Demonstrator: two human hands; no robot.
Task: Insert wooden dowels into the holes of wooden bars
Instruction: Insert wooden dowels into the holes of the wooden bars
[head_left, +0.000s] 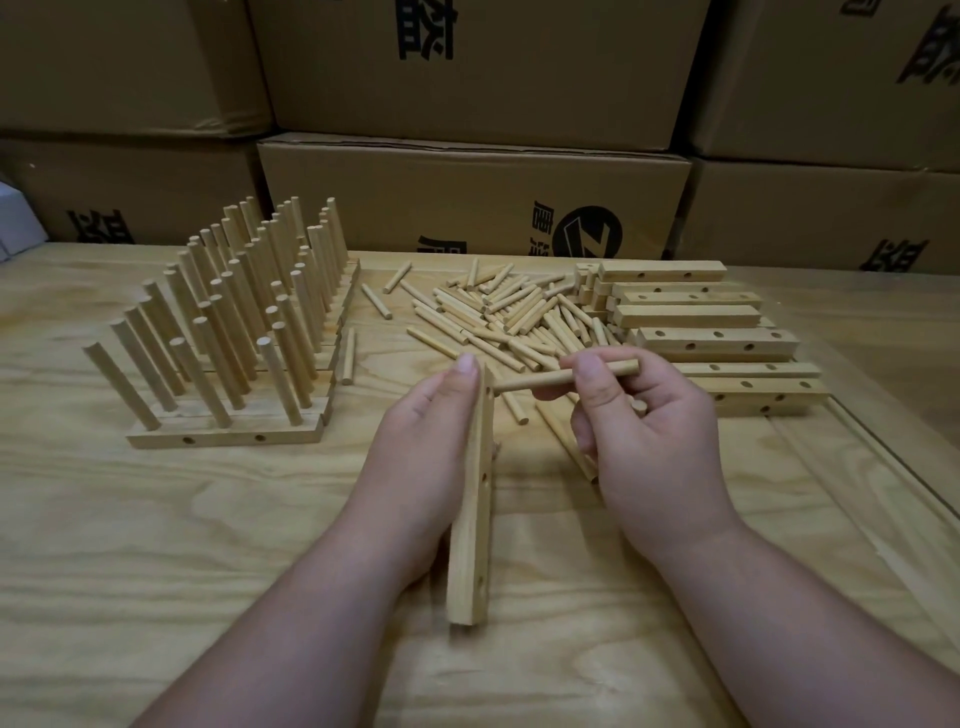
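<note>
My left hand (423, 447) grips a wooden bar (471, 540) that points away from me, its side holes facing right. My right hand (639, 431) pinches a wooden dowel (545, 380) held level, its left tip right at the bar's far hole. A second dowel end shows inside my right palm. Loose dowels (511, 312) lie heaped behind my hands. Bare bars with holes (717, 340) are stacked at the right. Finished bars with upright dowels (228, 322) stand in rows at the left.
The work surface is a pale plywood table (208, 545). Cardboard boxes (467, 192) are stacked along its far edge. One stray dowel (348, 356) lies beside the finished rows. A white object (15, 218) shows at the far left edge.
</note>
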